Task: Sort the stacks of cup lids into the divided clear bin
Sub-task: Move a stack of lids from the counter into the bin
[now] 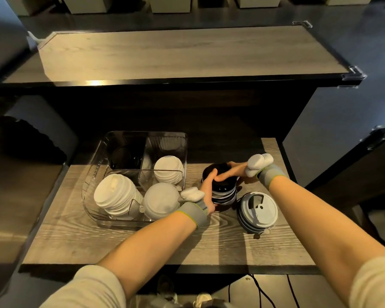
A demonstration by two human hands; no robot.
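Dim warm light, glare on upper shelf (93, 82), wide-angle bending edges, soft focus

Single head view, looking forward and steeply down, close over wooden shelf (75, 245); forearms enter from bottom.

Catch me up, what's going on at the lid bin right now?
A person has both hands, the left hand and right hand, clasped around a stack of black lids standing on the wooden table, right of the divided clear bin. The bin already holds white lid stacks and dark ones at the back. A grey lid stack waits outside.
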